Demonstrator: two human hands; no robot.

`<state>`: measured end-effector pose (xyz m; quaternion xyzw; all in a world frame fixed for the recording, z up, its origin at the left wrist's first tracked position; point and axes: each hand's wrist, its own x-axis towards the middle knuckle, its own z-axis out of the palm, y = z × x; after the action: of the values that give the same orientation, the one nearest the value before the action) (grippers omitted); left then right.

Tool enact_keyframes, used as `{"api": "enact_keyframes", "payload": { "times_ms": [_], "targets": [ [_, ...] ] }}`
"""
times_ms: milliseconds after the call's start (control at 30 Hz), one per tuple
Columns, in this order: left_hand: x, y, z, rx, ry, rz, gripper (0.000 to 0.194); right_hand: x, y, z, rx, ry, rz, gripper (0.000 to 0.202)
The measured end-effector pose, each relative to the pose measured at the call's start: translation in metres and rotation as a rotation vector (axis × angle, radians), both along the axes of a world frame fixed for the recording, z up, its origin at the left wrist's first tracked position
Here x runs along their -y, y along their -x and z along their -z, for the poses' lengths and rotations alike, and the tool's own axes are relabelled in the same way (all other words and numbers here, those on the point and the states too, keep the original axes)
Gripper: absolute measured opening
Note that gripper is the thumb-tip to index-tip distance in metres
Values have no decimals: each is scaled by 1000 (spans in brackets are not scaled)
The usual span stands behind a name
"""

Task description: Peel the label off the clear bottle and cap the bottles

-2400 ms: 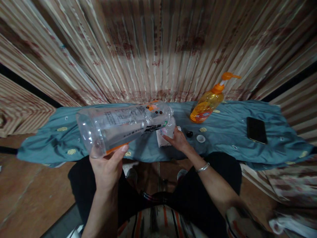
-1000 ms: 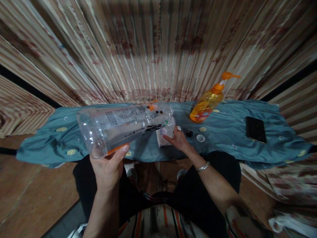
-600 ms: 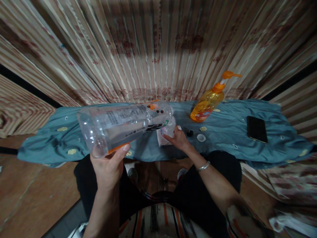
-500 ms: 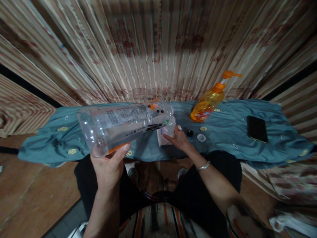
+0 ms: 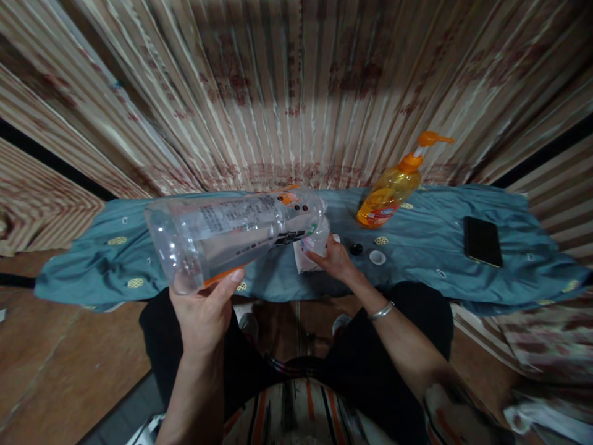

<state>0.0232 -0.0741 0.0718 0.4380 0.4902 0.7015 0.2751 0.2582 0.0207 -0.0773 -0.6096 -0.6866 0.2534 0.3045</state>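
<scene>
A large clear plastic bottle (image 5: 231, 228) with orange and black print lies tilted in the air, its base toward the left and its neck to the right. My left hand (image 5: 204, 312) grips it near the base. With my right hand (image 5: 336, 259) I hold a small clear bottle (image 5: 319, 238), its top against the neck end of the large one. Under the small bottle is a white packet (image 5: 306, 264), partly hidden. Just right of my right hand lie a black cap (image 5: 356, 249) and a white cap (image 5: 377, 257).
A yellow pump bottle (image 5: 386, 194) with an orange top stands at the back right. Farther right lies a black phone (image 5: 482, 241). The teal cloth (image 5: 430, 247) covers the narrow table, with a striped curtain (image 5: 296, 93) behind.
</scene>
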Motion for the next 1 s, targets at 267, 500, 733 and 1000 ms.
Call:
{"api": "enact_keyframes", "payload": {
  "times_ms": [267, 500, 733, 1000],
  "targets": [
    [-1, 0, 0, -31, 9, -16, 36, 0, 1, -3, 7, 6, -13, 52],
    [-1, 1, 0, -16, -35, 26, 28, 1, 2, -5, -9, 23, 0, 52],
    [-2, -1, -3, 2, -42, 23, 44, 0, 0, -3, -7, 11, -9, 53],
    [-2, 4, 1, -121, -10, -13, 59, 0, 0, -4, -16, 9, -16, 54]
  ]
}}
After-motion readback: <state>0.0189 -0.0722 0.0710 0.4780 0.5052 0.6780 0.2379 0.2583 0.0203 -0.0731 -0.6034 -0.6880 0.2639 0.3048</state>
